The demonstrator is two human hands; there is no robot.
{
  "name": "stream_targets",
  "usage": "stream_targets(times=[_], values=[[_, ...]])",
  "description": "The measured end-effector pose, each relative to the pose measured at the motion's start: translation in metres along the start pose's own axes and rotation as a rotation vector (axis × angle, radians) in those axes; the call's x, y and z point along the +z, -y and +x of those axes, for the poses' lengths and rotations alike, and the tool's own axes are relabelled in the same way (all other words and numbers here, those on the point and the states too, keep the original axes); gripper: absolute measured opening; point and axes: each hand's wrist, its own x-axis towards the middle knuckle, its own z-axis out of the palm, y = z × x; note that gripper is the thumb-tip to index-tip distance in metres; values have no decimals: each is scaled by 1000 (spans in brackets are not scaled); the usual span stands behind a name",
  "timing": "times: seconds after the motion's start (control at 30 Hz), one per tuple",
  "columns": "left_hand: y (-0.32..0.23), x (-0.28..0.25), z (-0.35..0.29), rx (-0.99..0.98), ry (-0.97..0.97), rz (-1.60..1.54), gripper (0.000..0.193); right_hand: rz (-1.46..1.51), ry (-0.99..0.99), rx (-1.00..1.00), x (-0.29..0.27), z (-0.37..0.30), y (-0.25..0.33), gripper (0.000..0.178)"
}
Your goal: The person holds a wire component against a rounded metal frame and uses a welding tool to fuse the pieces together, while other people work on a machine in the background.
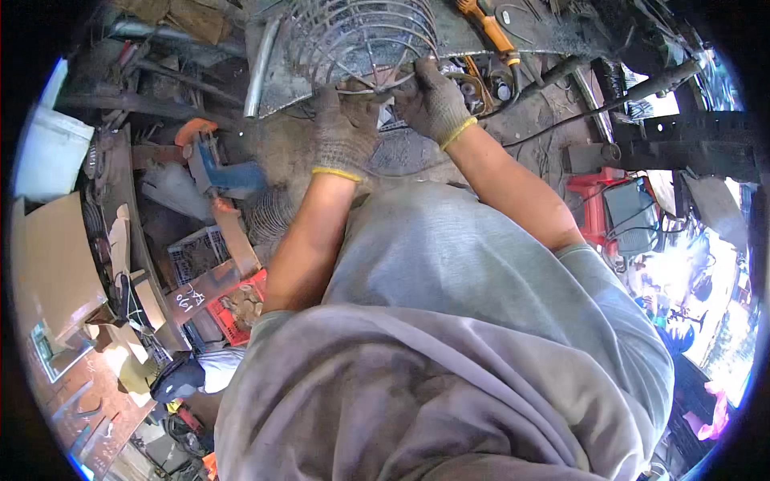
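A dark cage of metal wire (pixel 375 36), built of rings joined by lengthwise rods, lies on the metal worktop (pixel 553 32) ahead of me. Its near end, where the rods come together, is between my hands. My left hand (pixel 343 132), in a dirty grey knit glove with a yellow cuff, is closed on the left side of that end. My right hand (pixel 439 106), gloved the same way, grips the right side. The fingertips of both are partly hidden under the wire.
A metal pipe (pixel 261 68) lies left of the cage. To its right is an orange power tool (pixel 488 28) with a black cable. Wire coils (pixel 271 212) and a red crate (pixel 227 321) are on my left. A red-and-grey machine (pixel 630 212) stands on my right.
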Motion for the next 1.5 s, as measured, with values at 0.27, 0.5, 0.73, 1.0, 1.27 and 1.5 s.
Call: stream_targets(times=[0.27,0.5,0.73,1.0,1.27,1.5], values=[[-1,-12,3,-87,99,-83,40,59,132,93,-21,7,4,41],[-6,-9,3,-162,123,-32,43,-4,23,59,-12,0,9,38],[-7,-15,8,-134,137,-45,45,16,-32,54,8,-6,7,33],[-9,-1,-3,-154,163,-31,49,238,225,228,-11,7,17,39],[-22,0,-11,-227,121,67,66,138,98,149,-33,16,14,39],[-24,-1,-8,-221,132,55,46,6,64,130,-17,12,14,36]])
